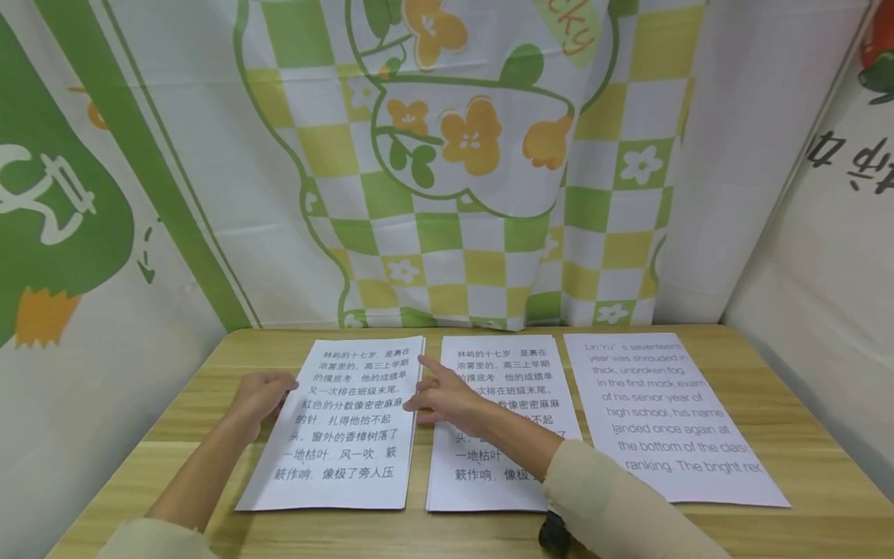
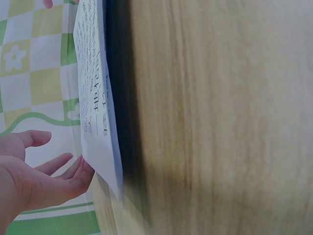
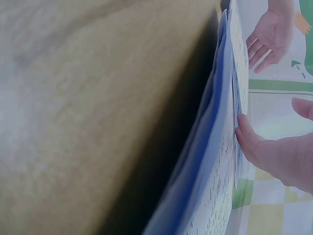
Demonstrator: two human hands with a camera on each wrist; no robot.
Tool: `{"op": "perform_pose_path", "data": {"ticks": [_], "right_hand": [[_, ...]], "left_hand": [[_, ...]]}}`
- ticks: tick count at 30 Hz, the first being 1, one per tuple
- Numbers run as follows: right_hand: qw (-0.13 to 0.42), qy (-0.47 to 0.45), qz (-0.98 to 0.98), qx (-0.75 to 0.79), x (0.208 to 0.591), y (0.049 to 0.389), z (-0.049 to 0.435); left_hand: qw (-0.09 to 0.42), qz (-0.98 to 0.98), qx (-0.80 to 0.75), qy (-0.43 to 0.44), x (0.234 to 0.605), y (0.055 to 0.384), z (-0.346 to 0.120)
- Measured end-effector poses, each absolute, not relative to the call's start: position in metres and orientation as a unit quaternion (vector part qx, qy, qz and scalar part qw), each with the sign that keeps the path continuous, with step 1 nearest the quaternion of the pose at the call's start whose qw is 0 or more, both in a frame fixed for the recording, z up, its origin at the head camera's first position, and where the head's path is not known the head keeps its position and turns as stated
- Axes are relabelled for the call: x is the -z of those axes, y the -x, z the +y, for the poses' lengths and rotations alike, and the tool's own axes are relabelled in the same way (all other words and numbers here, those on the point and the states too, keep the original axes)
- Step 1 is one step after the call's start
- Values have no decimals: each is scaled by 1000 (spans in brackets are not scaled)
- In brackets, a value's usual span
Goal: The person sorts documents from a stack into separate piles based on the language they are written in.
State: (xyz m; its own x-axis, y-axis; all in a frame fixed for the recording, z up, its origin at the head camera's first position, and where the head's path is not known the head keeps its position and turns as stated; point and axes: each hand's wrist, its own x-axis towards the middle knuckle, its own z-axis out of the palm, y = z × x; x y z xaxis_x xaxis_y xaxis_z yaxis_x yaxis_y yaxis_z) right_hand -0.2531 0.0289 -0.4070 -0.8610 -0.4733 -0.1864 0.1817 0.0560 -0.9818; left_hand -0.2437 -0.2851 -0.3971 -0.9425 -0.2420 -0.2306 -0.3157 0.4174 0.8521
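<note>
In the head view, the left hand [image 1: 260, 394] and right hand [image 1: 454, 400] stand apart, touching opposite edges of the leftmost printed sheet [image 1: 335, 423] on the table [image 1: 188, 404]. In the left wrist view, extended fingers [image 2: 72, 182] touch its edge. In the right wrist view, fingertips [image 3: 242, 124] meet it, thumb [image 3: 303, 107] free
</note>
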Motion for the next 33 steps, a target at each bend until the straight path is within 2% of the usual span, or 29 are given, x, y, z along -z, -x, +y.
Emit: {"op": "perform_pose_path", "data": {"ticks": [20, 29, 33], "right_hand": [[235, 98, 693, 675, 402, 248, 33], [206, 146, 739, 625, 389, 247, 63], [187, 162, 772, 586, 384, 248, 88]], "left_hand": [[45, 860, -486, 151, 397, 243, -282], [18, 847, -517, 126, 391, 234, -253], [30, 850, -517, 103, 388, 230, -232]]}}
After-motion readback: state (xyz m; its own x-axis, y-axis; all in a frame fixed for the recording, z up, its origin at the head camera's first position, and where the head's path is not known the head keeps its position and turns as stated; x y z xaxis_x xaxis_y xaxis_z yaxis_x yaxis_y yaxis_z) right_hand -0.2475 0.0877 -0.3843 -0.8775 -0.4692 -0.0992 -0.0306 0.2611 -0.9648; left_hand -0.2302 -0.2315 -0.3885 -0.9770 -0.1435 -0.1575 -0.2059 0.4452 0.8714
